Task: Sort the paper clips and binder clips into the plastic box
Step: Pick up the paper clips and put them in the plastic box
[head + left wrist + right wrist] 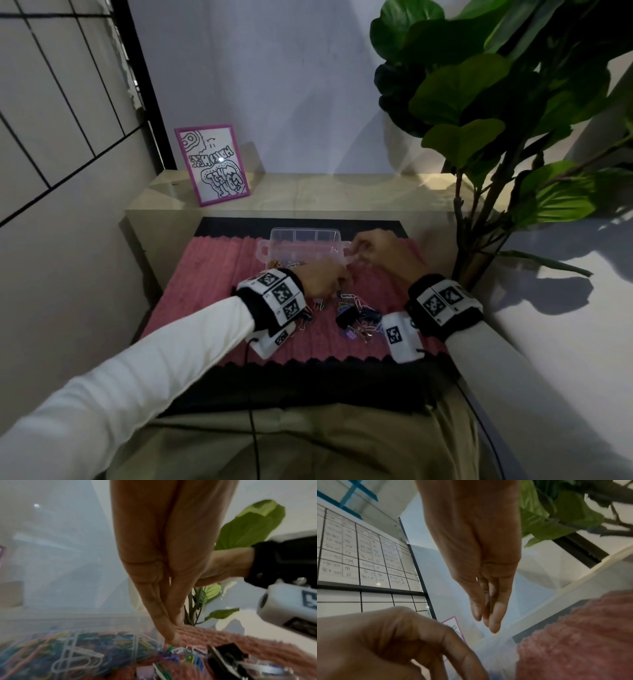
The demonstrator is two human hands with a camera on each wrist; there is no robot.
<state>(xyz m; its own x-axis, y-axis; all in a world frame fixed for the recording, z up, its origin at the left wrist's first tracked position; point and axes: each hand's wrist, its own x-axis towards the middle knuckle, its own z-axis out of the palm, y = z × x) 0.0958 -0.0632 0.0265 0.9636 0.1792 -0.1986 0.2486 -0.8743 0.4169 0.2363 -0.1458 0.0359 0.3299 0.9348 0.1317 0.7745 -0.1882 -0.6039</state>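
White sleeves reach forward from the near edge of the worktop (359,202), over the pink mat (212,274) that covers most of it, with a leafy plant (486,102) rising at the right and a framed drawing (212,164) leaning at the far left. At the far end of the mat sits the clear plastic box (305,245), lid up, its near-left compartment already holding coloured paper clips (51,646). Nearer, between the wrists, lies the unsorted pile: black binder clips (349,313) tangled with loose paper clips. Over the box's right corner hangs the right hand (376,251), fingers straight and pressed together, pointing down and holding nothing that shows. By the box's near wall the left hand (323,279) has its fingers bunched, tips at the edge of the pile; whether they pinch a clip I cannot tell. Risks from here, as I judge them: linked clips may drag neighbours along into the wrong compartment, a thin clip may slip onto the fuzzy mat, and a wrist unit may nudge the light box.
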